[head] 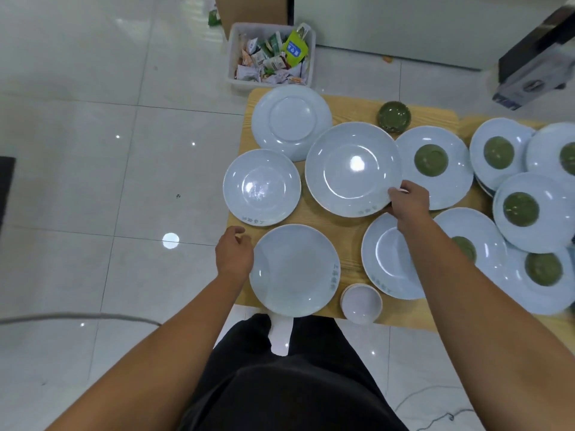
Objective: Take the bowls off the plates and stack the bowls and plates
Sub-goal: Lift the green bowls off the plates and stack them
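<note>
On the wooden table (348, 237), the right hand (407, 203) pinches the near rim of the centre plate (351, 169), crowded by bare plates left and plates bearing green bowls (431, 160) right. Left hand (233, 253), fingers loosely curled and holding nothing, hovers beside the near plate (294, 270) overhanging the table edge; a white bowl stack (361, 303) sits beside it.

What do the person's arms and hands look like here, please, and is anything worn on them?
Both forearms are bare to the frame edge: no sleeves, gloves, watch or rings show. The left hand and right hand are ungloved, with short nails. Below them are black trousers.
</note>
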